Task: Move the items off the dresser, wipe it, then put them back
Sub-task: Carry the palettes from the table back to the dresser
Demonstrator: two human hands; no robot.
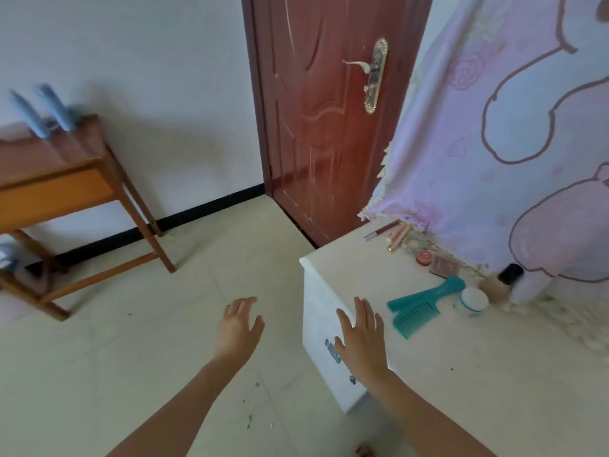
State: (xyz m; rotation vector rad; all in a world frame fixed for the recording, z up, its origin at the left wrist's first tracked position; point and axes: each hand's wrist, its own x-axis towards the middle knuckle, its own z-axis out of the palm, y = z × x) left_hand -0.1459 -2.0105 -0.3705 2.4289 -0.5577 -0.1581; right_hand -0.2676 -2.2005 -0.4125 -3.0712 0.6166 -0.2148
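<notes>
A white dresser (468, 374) fills the lower right. On its top lie a teal comb (416, 315) and a teal brush (428, 292), a small white jar (473, 301), a beige bottle with a black cap (501, 282), a dark compact (445, 266), a small red pot (424, 257) and some thin cosmetic sticks (392, 233). My right hand (362, 338) hovers with straight fingers over the dresser's front left edge and holds nothing. My left hand (239, 328) is spread above the floor to the left, also holding nothing.
A pink and lilac patterned cloth (494, 143) hangs over the dresser's back. A red-brown door (329, 110) stands behind. At the left a wooden side table (66, 179) carries two blue bottles (43, 108). Pale floor tiles (148, 357) lie between the table and the dresser.
</notes>
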